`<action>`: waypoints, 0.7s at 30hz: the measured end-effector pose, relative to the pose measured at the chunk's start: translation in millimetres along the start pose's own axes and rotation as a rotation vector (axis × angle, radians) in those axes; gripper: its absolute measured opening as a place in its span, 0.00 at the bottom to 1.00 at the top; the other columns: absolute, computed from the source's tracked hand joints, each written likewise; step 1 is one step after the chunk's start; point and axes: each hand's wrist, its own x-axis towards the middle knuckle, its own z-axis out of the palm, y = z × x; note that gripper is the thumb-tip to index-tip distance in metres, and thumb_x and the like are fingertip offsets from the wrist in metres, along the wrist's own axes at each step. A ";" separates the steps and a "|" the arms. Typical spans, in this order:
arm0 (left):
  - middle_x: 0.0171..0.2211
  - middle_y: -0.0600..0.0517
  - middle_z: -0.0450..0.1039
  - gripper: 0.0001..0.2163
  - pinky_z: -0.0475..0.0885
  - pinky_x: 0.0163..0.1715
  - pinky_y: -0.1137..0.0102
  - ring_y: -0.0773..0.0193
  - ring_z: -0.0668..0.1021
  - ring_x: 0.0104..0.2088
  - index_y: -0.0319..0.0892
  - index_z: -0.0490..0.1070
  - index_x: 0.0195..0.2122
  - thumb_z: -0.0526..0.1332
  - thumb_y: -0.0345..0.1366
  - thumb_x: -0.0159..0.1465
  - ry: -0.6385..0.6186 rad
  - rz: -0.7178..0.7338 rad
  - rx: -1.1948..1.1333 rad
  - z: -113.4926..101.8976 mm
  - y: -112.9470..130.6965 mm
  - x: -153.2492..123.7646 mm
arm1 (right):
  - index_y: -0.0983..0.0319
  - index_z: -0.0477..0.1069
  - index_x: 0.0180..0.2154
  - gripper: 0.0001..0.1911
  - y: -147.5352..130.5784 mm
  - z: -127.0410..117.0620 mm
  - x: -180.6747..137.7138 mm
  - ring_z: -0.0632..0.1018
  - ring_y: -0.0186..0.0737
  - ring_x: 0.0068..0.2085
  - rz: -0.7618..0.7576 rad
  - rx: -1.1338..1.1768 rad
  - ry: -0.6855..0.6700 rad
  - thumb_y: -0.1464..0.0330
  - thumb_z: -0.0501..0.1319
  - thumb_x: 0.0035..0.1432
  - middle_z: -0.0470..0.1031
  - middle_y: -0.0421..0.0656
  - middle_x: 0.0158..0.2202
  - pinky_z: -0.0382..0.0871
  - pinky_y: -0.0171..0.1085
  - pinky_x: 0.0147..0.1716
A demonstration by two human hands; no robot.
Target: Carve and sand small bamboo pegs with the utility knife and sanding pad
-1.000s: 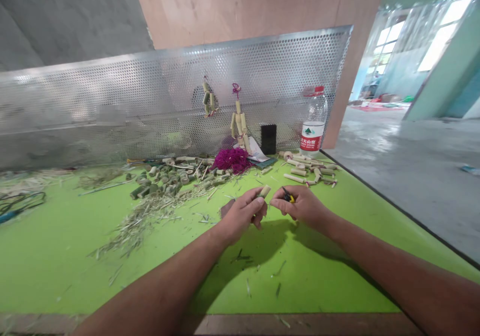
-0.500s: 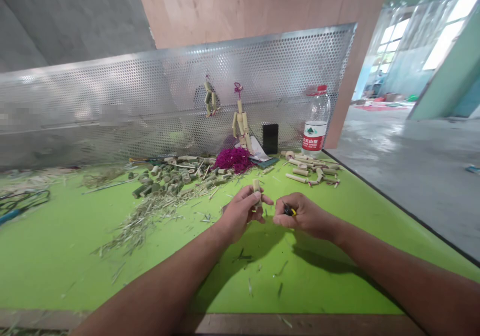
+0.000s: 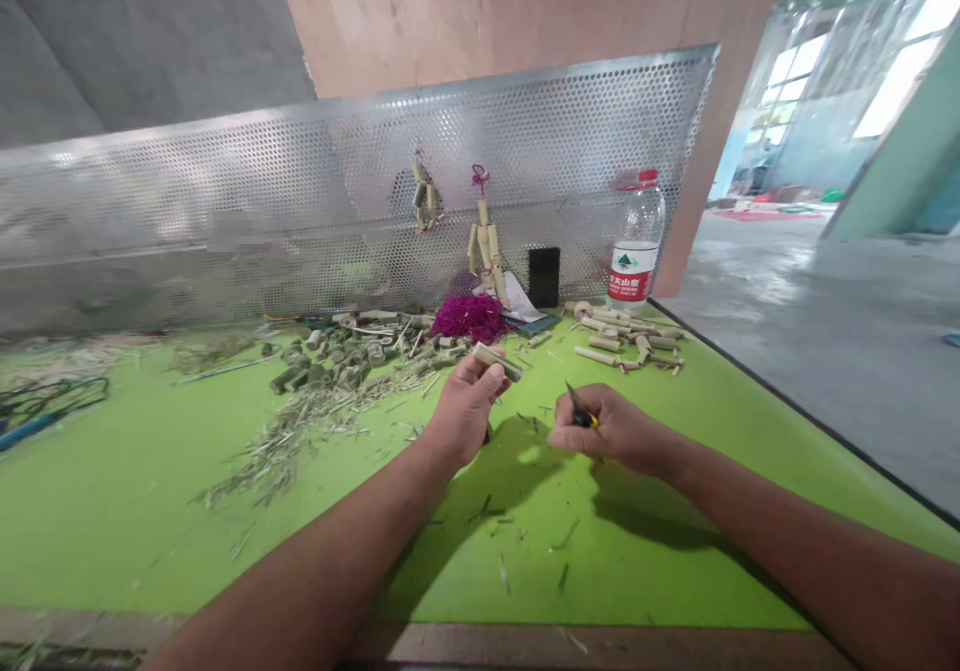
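Observation:
My left hand (image 3: 463, 411) is closed round a short pale bamboo piece (image 3: 498, 359), holding it out over the green table (image 3: 112, 511) toward the back. My right hand (image 3: 606, 429) is closed on a small knife with a yellow-black handle (image 3: 579, 411), its dark blade pointing up and left. The two hands are apart, with a gap of bare mat and a few shavings between them.
A heap of cut bamboo pieces (image 3: 337, 356) and shavings (image 3: 292, 436) lies left of centre. More pale bamboo sticks (image 3: 622, 341) sit near a water bottle (image 3: 636, 246). Purple string (image 3: 469, 318), a black box (image 3: 543, 276) and hanging bamboo figures (image 3: 484, 246) stand by the perforated metal panel (image 3: 225, 221). The table's right edge drops to the floor.
My left hand has moved away from the right one, forward and up, carrying the bamboo piece and turning it sideways. The right hand with the knife stayed almost in place.

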 end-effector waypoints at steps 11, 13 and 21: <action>0.44 0.51 0.73 0.11 0.67 0.48 0.65 0.64 0.73 0.44 0.46 0.74 0.45 0.65 0.39 0.62 -0.242 -0.156 0.048 7.7 3.7 -11.4 | 0.60 0.68 0.48 0.27 1.7 2.1 5.7 0.63 0.28 0.18 0.183 0.032 0.273 0.48 0.62 0.55 0.66 0.35 0.24 0.58 0.31 0.16; 0.47 0.50 0.72 0.10 0.67 0.50 0.63 0.61 0.73 0.48 0.46 0.73 0.46 0.63 0.40 0.64 -0.282 -0.177 0.040 8.3 4.1 -12.7 | 0.60 0.68 0.44 0.24 1.9 3.5 6.1 0.63 0.28 0.19 0.171 0.016 0.291 0.49 0.62 0.55 0.65 0.35 0.25 0.59 0.31 0.18; 0.36 0.52 0.67 0.14 0.72 0.45 0.62 0.65 0.74 0.38 0.43 0.70 0.48 0.58 0.44 0.66 -0.279 -0.154 0.110 9.0 1.5 -12.9 | 0.60 0.63 0.35 0.20 3.6 0.1 7.4 0.64 0.32 0.27 0.070 -0.159 0.300 0.50 0.59 0.57 0.63 0.37 0.29 0.60 0.33 0.25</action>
